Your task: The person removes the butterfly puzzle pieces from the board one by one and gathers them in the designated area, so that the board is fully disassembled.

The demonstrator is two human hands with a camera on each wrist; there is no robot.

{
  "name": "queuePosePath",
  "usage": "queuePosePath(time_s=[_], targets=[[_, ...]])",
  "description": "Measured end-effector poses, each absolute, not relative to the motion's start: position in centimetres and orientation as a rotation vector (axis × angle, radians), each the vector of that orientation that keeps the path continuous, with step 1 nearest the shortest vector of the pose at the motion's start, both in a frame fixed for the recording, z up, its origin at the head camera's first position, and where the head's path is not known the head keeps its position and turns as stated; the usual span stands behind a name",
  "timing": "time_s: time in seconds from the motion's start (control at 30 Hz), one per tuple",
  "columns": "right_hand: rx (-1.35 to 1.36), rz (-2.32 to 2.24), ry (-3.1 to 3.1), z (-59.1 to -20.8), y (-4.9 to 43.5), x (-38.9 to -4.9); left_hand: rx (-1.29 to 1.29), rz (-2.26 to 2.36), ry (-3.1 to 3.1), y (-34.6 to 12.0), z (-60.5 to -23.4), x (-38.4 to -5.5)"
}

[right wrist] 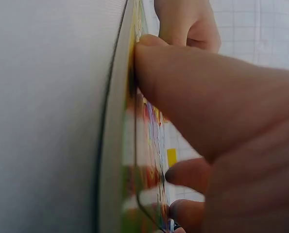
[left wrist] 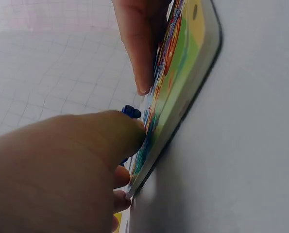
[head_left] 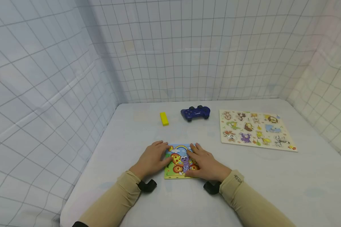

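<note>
A small square butterfly picture puzzle (head_left: 182, 160) lies flat on the table between both hands. At its left side rests my left hand (head_left: 152, 159), the thumb over the picture and the other fingers along the upper left edge. My right hand (head_left: 209, 164) covers part of the right side, its fingers spread and touching the face. In the right wrist view, the right thumb (right wrist: 151, 60) presses close to the board's near edge. The left thumb (left wrist: 127, 133) lies against the picture in the left wrist view.
Behind the puzzle are a yellow block (head_left: 164, 119) and a blue game controller (head_left: 196, 113). A larger animal puzzle board (head_left: 254, 130) lies to the right. White gridded curtains (head_left: 187, 56) surround the white table (head_left: 130, 205).
</note>
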State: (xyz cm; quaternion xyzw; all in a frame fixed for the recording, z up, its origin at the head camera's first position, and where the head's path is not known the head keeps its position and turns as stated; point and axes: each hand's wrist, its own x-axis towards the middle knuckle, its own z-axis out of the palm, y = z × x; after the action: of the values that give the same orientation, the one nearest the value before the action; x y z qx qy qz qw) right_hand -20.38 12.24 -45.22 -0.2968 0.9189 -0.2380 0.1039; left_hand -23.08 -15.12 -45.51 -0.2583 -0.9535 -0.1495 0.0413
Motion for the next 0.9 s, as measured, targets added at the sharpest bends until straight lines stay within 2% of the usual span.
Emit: queuePosePath(time_s=[0.27,0.47,0.9], targets=[[-0.92,-0.669,2.706,-45.1,12.2,-20.3,-0.735,-0.539,-2.822,-14.7,-45.8,-23.7],[-0.914,-0.646,2.703,-45.1,12.1,-20.2,-0.629,-0.771,-2.809,-14.7,-46.4,-24.4],[-0.897,-0.624,2.697,-45.0,12.0,-20.0,-0.674,-0.832,-2.777,-14.8,-46.5,-24.4]])
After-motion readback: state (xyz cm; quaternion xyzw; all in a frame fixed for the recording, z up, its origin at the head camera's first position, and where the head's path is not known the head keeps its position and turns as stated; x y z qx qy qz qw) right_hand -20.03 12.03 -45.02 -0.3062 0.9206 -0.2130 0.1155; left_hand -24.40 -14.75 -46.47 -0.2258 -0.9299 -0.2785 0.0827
